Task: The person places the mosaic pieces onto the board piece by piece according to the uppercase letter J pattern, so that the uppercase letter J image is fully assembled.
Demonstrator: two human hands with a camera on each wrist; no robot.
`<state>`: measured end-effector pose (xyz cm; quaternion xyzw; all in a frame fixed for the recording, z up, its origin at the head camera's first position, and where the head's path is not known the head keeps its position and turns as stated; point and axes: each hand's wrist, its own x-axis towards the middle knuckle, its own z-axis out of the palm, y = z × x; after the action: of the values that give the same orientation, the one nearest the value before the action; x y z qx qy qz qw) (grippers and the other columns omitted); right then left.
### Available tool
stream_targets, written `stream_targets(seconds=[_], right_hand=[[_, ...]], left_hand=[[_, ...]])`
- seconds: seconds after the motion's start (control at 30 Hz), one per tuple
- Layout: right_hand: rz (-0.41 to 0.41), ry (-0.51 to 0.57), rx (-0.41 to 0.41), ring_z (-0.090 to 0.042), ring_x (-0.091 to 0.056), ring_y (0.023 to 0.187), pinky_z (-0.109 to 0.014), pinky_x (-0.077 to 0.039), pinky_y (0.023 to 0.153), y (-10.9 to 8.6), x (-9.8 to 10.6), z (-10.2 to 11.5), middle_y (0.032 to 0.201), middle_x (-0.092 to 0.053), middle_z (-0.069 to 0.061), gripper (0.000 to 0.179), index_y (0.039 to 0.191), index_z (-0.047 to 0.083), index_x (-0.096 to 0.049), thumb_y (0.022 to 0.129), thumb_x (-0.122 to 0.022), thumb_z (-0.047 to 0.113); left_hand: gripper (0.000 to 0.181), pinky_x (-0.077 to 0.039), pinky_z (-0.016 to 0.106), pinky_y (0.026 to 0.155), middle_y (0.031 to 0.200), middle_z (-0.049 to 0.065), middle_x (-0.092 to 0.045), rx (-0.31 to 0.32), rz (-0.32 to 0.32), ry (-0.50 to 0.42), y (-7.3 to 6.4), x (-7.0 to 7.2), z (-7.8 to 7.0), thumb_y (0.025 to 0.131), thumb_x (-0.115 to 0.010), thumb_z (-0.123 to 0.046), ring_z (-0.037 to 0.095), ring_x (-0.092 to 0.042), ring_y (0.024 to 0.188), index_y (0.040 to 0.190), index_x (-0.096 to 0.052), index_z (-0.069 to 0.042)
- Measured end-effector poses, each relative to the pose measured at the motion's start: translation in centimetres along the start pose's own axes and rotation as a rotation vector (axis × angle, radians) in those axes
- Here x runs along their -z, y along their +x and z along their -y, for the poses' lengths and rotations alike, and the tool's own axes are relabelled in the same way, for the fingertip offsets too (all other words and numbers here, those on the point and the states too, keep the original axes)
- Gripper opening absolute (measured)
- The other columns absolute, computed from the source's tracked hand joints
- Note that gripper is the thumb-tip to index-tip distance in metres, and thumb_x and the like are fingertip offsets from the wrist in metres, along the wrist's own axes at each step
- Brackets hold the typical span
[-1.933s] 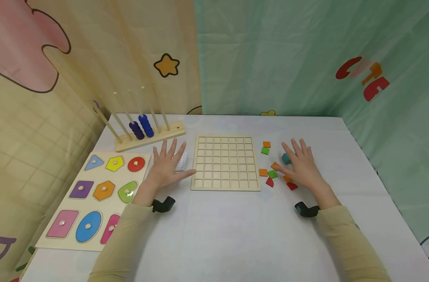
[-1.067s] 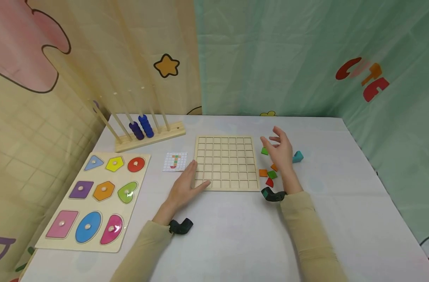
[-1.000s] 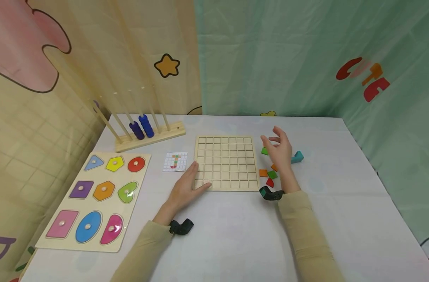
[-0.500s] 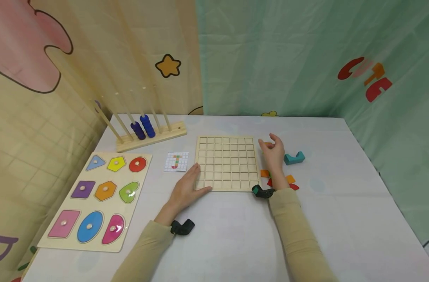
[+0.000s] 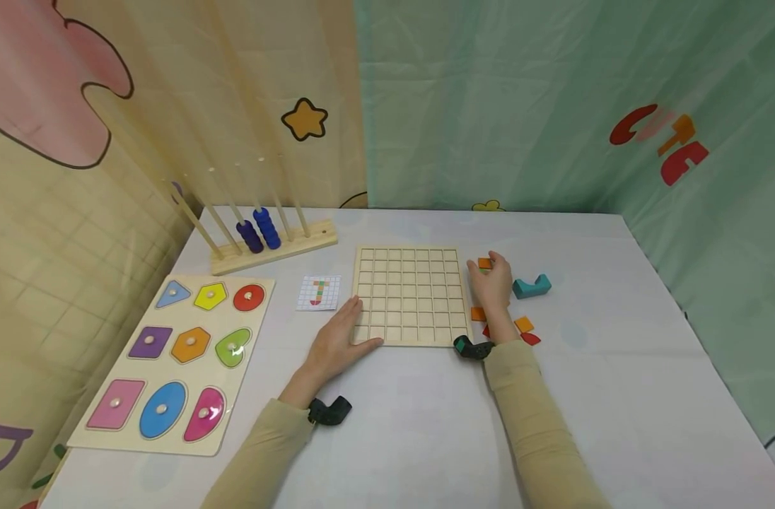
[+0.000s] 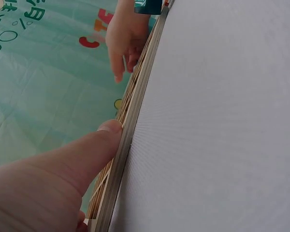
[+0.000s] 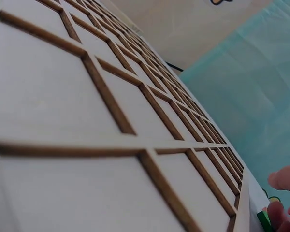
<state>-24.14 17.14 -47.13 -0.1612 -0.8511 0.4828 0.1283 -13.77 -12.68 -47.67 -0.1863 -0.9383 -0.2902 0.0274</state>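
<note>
In the head view my left hand (image 5: pixel 336 339) rests at the near left corner of a wooden grid board (image 5: pixel 413 297), fingers straight along its left side. The left wrist view shows the thumb (image 6: pixel 99 145) on the board's edge. My right hand (image 5: pixel 493 286) reaches down just right of the board, thumb and forefinger apart. An orange square tile (image 5: pixel 484 263) shows beyond its fingertips. In the right wrist view a green tile (image 7: pixel 264 220) lies right by the curled fingers; whether they touch it is hard to tell. The hand covers part of the tiles.
More orange (image 5: pixel 479 314) and red tiles (image 5: pixel 530 339) lie around the right wrist. A teal curved block (image 5: pixel 532 285) stands right of the hand. Left of the board are a pattern card (image 5: pixel 318 293), a shape puzzle (image 5: pixel 247 382) and a peg-and-bead stand (image 5: pixel 279 247).
The left hand came in from the left to the board and has stayed there. The right hand swung left from the teal block, then lowered toward the tiles beside the board.
</note>
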Motion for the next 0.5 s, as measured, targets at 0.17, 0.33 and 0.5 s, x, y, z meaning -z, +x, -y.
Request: stream_targets(seconds=[0.17,0.33,0.5], right_hand=[[-0.011,-0.037,-0.002,-0.035,-0.042,0.125,-0.045,-0.036,0.103,0.07,-0.15,-0.36,0.136,-0.046,-0.020,0.056,0.137,-0.002,-0.043,0.092,-0.061,0.025],[-0.036,-0.051,0.007,-0.034,-0.043,0.124,-0.045,-0.035,0.104,0.15,-0.22,-0.41,0.135,-0.048,-0.020,0.051,0.135,-0.003,-0.046,0.092,-0.059,0.022],[-0.041,-0.064,0.023,-0.034,-0.046,0.121,-0.045,-0.037,0.102,0.28,-0.23,-0.58,0.131,-0.051,-0.019,0.046,0.132,-0.002,-0.049,0.092,-0.058,0.017]], left_hand=[[0.088,-0.023,0.040,0.112,0.149,0.020,-0.028,-0.006,-0.003,-0.001,-0.07,-0.09,0.06,0.084,-0.065,-0.049,0.028,-0.024,0.139,0.141,-0.032,0.009],[0.088,-0.023,0.039,0.112,0.148,0.020,-0.029,-0.011,-0.006,0.009,-0.04,-0.09,0.07,0.084,-0.064,-0.050,0.028,-0.025,0.139,0.141,-0.032,0.008],[0.087,-0.023,0.039,0.112,0.148,0.020,-0.030,-0.014,-0.005,0.018,0.02,-0.10,0.05,0.084,-0.064,-0.051,0.028,-0.025,0.138,0.141,-0.033,0.008]])
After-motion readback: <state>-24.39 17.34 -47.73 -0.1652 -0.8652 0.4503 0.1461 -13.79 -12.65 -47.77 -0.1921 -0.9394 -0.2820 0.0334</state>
